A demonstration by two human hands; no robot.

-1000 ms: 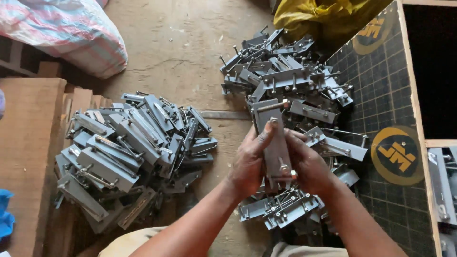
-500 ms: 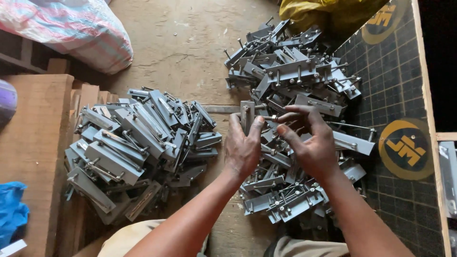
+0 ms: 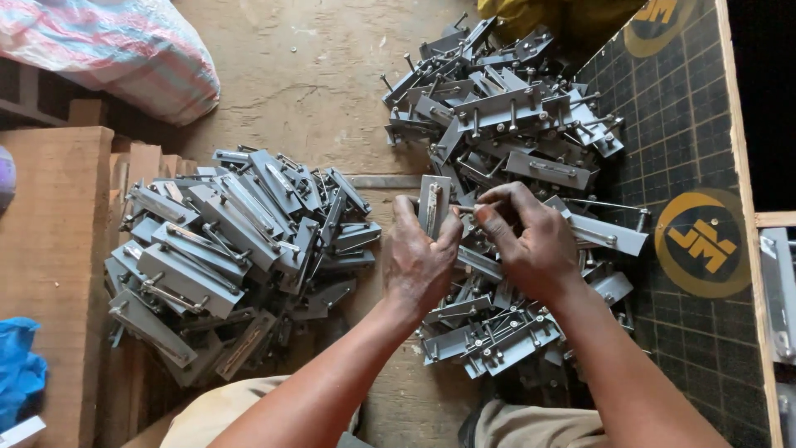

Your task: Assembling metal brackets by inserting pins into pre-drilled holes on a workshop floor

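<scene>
The left hand grips a grey metal bracket upright, fingers wrapped around its lower end. The right hand is pinched on a thin pin at the bracket's side, fingertips touching the part. Both hands hover above the near end of the right pile of brackets, which spreads across a worn plywood floor onto a dark gridded mat. A 2nd pile of brackets lies well apart to the left, beside wooden blocks. A striped sack sits at the far left, a blue bag at the near left edge.
</scene>
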